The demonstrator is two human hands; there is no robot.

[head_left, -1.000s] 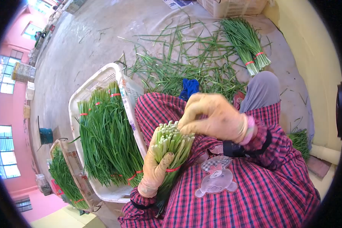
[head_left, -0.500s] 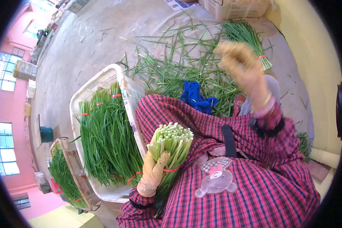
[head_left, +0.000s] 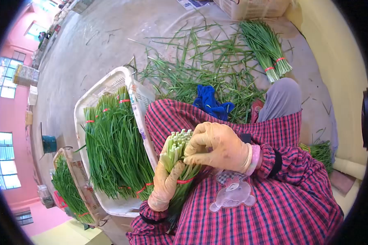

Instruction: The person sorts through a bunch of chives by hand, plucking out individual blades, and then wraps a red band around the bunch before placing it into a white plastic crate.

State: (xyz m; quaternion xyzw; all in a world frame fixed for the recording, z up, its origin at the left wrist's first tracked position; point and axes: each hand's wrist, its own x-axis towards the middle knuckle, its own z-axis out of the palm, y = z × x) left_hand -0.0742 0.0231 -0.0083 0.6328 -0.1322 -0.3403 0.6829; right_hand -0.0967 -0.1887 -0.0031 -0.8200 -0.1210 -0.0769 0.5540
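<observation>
My left hand, in a pale yellow glove, is wrapped round a bundle of garlic chives. The pale cut stems point up, and a red band circles them just below my thumb. Over the stem tops, my gloved right hand is closed in a pinch at the near edge of the bundle, on its stems. Its fingers hide part of the cut ends. The leaves hang down against my checked apron. Left of my knee stands a white plastic crate holding several banded chive bundles.
Loose chive leaves litter the floor around a blue cloth. Two banded bundles lie ahead on the right, near the wall. Another crate with chives stands farther left. A pale crate is at the top.
My right hand has come down and left from near the floor bundles to the stems in my left hand. The left hand has stayed in place, still gripping the bundle.
</observation>
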